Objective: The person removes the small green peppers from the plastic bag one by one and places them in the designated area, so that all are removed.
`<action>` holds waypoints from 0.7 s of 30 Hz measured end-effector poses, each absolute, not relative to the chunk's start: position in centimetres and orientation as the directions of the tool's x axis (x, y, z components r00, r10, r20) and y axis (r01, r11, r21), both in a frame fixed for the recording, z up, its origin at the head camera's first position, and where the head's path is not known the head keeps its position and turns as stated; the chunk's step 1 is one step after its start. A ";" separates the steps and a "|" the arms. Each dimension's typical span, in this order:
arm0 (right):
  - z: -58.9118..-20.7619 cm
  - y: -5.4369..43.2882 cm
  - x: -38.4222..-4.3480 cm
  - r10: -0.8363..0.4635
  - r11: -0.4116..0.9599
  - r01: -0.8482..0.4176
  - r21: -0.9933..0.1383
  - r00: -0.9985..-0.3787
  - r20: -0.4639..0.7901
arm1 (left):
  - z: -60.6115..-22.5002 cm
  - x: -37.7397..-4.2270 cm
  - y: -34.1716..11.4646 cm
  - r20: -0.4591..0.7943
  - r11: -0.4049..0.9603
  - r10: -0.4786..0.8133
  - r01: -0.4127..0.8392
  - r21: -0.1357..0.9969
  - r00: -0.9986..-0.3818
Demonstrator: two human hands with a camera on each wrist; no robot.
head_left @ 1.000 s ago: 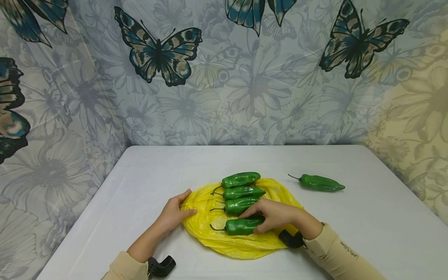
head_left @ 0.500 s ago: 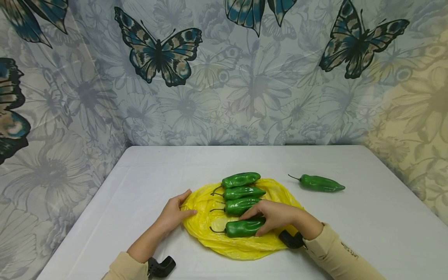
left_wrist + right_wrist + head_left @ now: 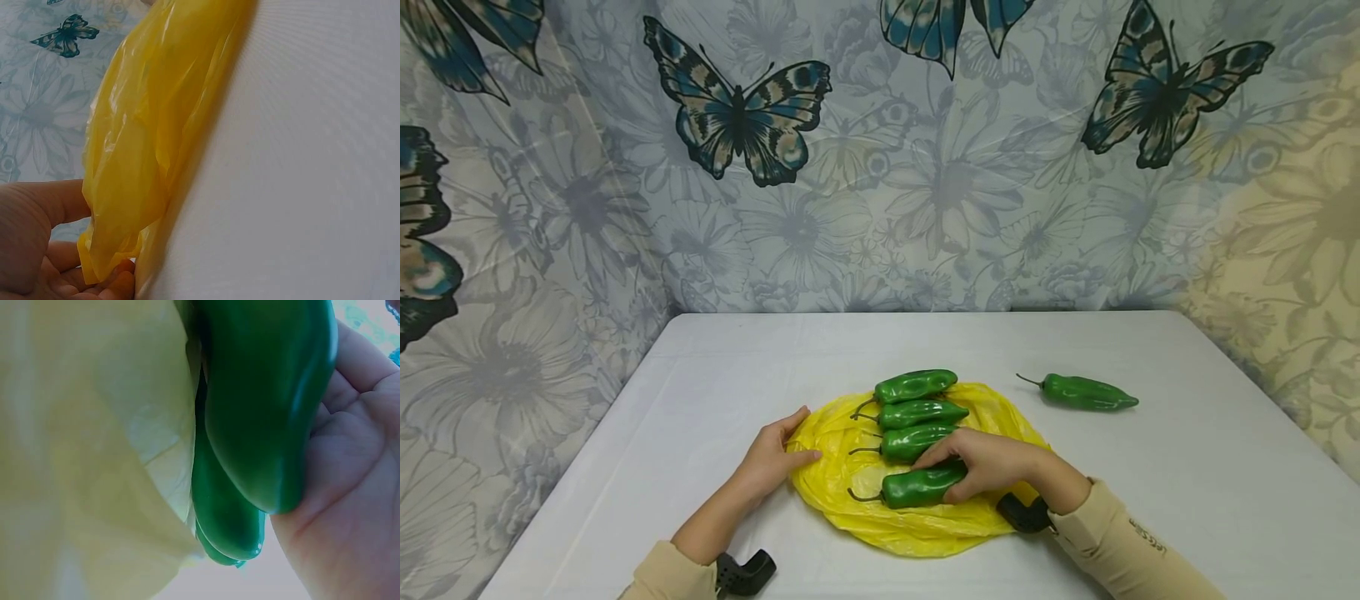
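In the head view, a crumpled yellow plastic bag (image 3: 917, 529) lies on the white table with several green peppers on it. My right hand (image 3: 996, 458) grips the nearest pepper (image 3: 917, 490) at its tip end, the stem pointing left. Beyond it, three more peppers lie in a column, the middle one (image 3: 922, 413) among them. In the right wrist view, the held pepper (image 3: 269, 406) sits against my palm. My left hand (image 3: 767, 457) holds the bag's left edge, thumb on top. The left wrist view shows my fingers around the bag (image 3: 137, 137).
Another green pepper (image 3: 1088, 392) lies apart on the table (image 3: 1165, 467), back right of the bag. Behind the table hangs a floral cloth (image 3: 850, 217) with butterflies. Black wrist devices (image 3: 747, 573) sit at both cuffs.
The pepper in my right hand has shifted very slightly toward the near edge. My left hand stays at the bag's edge, and the other peppers look unmoved.
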State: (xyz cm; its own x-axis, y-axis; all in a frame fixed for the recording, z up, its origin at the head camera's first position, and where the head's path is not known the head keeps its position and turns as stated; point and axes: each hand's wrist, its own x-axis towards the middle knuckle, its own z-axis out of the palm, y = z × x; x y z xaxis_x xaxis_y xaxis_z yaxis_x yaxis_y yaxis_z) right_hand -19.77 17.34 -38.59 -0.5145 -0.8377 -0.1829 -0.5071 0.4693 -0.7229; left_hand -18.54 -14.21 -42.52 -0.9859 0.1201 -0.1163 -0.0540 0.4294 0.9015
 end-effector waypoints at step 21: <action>-38.3 17.3 -19.8 -0.823 0.473 -0.511 -0.717 -0.546 -0.154 | -42.6 -18.6 -14.3 -0.112 0.423 0.124 -0.049 0.905 -0.986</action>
